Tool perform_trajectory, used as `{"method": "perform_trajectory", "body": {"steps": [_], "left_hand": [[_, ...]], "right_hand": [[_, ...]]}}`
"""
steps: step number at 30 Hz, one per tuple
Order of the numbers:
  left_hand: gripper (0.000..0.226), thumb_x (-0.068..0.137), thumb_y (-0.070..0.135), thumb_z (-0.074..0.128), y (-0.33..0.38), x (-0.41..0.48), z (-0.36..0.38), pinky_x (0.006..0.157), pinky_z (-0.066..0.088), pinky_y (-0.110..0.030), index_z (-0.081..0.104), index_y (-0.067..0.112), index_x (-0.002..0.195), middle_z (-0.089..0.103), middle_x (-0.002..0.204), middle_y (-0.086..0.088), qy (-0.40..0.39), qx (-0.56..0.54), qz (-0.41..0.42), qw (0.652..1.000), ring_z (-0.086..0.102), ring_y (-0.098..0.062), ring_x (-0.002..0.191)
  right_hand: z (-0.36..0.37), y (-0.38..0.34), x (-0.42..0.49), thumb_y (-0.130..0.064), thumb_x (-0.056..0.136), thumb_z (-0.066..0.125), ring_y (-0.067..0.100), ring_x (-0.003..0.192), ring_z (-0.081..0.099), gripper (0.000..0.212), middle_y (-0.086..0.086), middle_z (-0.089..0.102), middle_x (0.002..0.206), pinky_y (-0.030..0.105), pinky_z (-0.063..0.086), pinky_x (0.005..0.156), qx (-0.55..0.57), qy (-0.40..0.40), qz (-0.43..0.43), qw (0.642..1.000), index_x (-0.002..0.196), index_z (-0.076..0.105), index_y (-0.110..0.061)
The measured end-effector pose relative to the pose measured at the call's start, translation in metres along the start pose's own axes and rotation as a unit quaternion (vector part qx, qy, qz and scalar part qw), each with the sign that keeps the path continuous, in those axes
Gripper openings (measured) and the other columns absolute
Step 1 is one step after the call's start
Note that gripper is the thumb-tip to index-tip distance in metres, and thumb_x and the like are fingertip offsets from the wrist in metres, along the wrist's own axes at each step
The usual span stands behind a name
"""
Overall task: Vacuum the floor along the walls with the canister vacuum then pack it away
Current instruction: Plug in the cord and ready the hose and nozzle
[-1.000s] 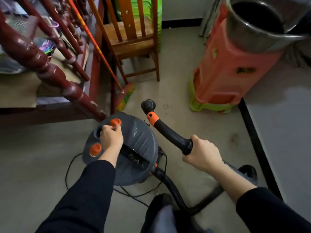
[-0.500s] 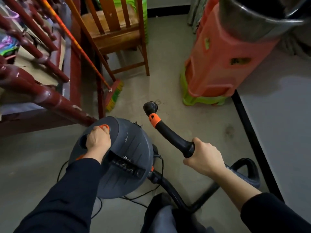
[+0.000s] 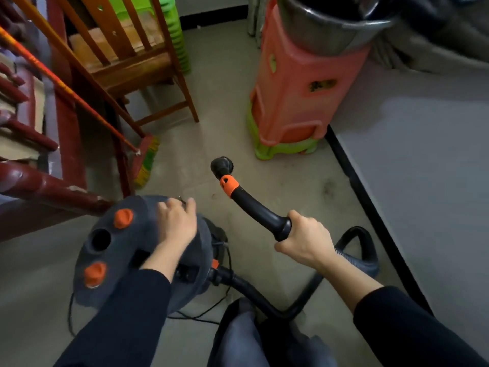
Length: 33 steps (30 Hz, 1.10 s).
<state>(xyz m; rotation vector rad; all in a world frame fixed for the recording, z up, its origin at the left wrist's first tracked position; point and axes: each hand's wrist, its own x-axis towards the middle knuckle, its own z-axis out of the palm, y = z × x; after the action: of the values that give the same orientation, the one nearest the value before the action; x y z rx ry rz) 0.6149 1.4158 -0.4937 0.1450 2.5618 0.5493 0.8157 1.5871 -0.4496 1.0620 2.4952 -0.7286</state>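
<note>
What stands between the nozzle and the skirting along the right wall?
Nothing visible. The right hand grips the handle, and only bare floor lies between its nozzle and the skirting. Farther ahead, the stack of stools stands close beside that skirting, blocking the strip there.

floor (image 3: 277, 207) pale, smudged | vacuum (image 3: 119, 287) tilted, near front | cord (image 3: 201, 317), hose (image 3: 264, 298) trailing beside it | chair (image 3: 132, 64), broom (image 3: 146, 160) left | stacked stools (image 3: 293, 96) right
</note>
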Motion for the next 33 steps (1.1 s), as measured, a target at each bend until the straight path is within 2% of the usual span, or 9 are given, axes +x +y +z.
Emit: {"method": "perform_trajectory", "body": {"steps": [2, 4, 7, 10, 16, 22, 25, 30, 33], "left_hand": [[0.058, 0.098, 0.055, 0.042, 0.057, -0.04, 0.037, 0.094, 0.047, -0.044, 0.055, 0.003, 0.121, 0.061, 0.115, -0.019, -0.193, -0.242, -0.091, 0.946, 0.058, -0.033, 0.105], [0.052, 0.094, 0.055, 0.051, 0.109, -0.082, 0.068, 0.088, 0.051, -0.041, 0.055, 0.009, 0.118, 0.065, 0.105, -0.013, -0.326, -0.422, -0.159, 0.831, 0.063, -0.026, 0.095], [0.034, 0.095, 0.03, 0.061, 0.17, -0.129, 0.111, 0.082, 0.055, -0.04, 0.052, 0.005, 0.117, 0.066, 0.097, -0.015, -0.366, -0.512, -0.157, 0.761, 0.067, -0.026, 0.086], [0.038, 0.098, 0.025, 0.057, 0.217, -0.16, 0.149, 0.065, 0.056, -0.038, 0.046, 0.002, 0.125, 0.062, 0.087, -0.012, -0.36, -0.48, -0.163, 0.784, 0.067, -0.024, 0.071], [0.045, 0.098, 0.025, 0.057, 0.281, -0.203, 0.219, 0.061, 0.053, -0.038, 0.04, 0.006, 0.136, 0.061, 0.092, -0.011, -0.355, -0.451, -0.164, 0.802, 0.065, -0.024, 0.074], [0.049, 0.097, 0.023, 0.059, 0.305, -0.257, 0.296, 0.064, 0.051, -0.043, 0.041, 0.003, 0.138, 0.061, 0.093, -0.016, -0.376, -0.407, -0.2, 0.808, 0.065, -0.026, 0.075], [0.044, 0.098, 0.021, 0.057, 0.307, -0.281, 0.321, 0.075, 0.05, -0.046, 0.041, 0.004, 0.135, 0.061, 0.091, -0.017, -0.392, -0.377, -0.203, 0.814, 0.064, -0.026, 0.076], [0.052, 0.097, 0.023, 0.059, 0.316, -0.306, 0.344, 0.072, 0.053, -0.044, 0.038, 0.003, 0.14, 0.061, 0.115, -0.021, -0.429, -0.337, -0.177, 0.819, 0.066, -0.027, 0.08], [0.049, 0.096, 0.023, 0.06, 0.329, -0.314, 0.351, 0.074, 0.055, -0.046, 0.038, 0.005, 0.137, 0.06, 0.11, -0.02, -0.467, -0.313, -0.151, 0.813, 0.067, -0.028, 0.083]], "right_hand": [[-0.011, 0.02, -0.01, -0.042, 0.066, 0.07, 0.018, 0.072, 0.059, 0.041, -0.005, 0.059, 0.082, 0.03, 0.049, 0.062, 0.027, 0.008, 0.033, 0.999, 0.095, 0.048, -0.023], [-0.021, 0.045, -0.022, -0.042, 0.064, 0.07, 0.02, 0.074, 0.061, 0.043, -0.004, 0.06, 0.083, 0.034, 0.053, 0.067, 0.057, 0.02, 0.071, 0.996, 0.095, 0.049, -0.022], [-0.035, 0.09, -0.045, -0.039, 0.061, 0.071, 0.021, 0.072, 0.062, 0.042, -0.002, 0.061, 0.081, 0.037, 0.055, 0.066, 0.095, 0.035, 0.111, 0.989, 0.091, 0.047, -0.021], [-0.048, 0.149, -0.073, -0.035, 0.064, 0.073, 0.022, 0.074, 0.06, 0.044, -0.004, 0.059, 0.084, 0.033, 0.05, 0.063, 0.128, 0.037, 0.116, 0.984, 0.094, 0.044, -0.022], [-0.042, 0.283, -0.128, -0.035, 0.069, 0.072, 0.022, 0.062, 0.055, 0.031, -0.007, 0.054, 0.063, 0.029, 0.035, 0.051, 0.166, 0.121, 0.17, 0.964, 0.073, 0.044, -0.022], [-0.04, 0.37, -0.153, -0.031, 0.063, 0.07, 0.016, 0.054, 0.055, 0.02, -0.004, 0.058, 0.062, 0.029, 0.038, 0.048, 0.243, 0.043, 0.211, 0.946, 0.069, 0.056, -0.018], [-0.035, 0.397, -0.172, -0.027, 0.06, 0.072, 0.015, 0.05, 0.052, 0.022, -0.002, 0.055, 0.06, 0.029, 0.039, 0.047, 0.323, 0.0, 0.24, 0.915, 0.067, 0.054, -0.017], [-0.03, 0.416, -0.198, -0.013, 0.065, 0.07, 0.021, 0.048, 0.054, 0.019, 0.006, 0.056, 0.055, 0.028, 0.042, 0.049, 0.443, -0.03, 0.263, 0.857, 0.063, 0.052, -0.012], [-0.037, 0.423, -0.208, -0.01, 0.067, 0.069, 0.025, 0.051, 0.057, 0.013, 0.014, 0.058, 0.059, 0.031, 0.043, 0.052, 0.48, -0.032, 0.267, 0.835, 0.066, 0.057, -0.006]]}}
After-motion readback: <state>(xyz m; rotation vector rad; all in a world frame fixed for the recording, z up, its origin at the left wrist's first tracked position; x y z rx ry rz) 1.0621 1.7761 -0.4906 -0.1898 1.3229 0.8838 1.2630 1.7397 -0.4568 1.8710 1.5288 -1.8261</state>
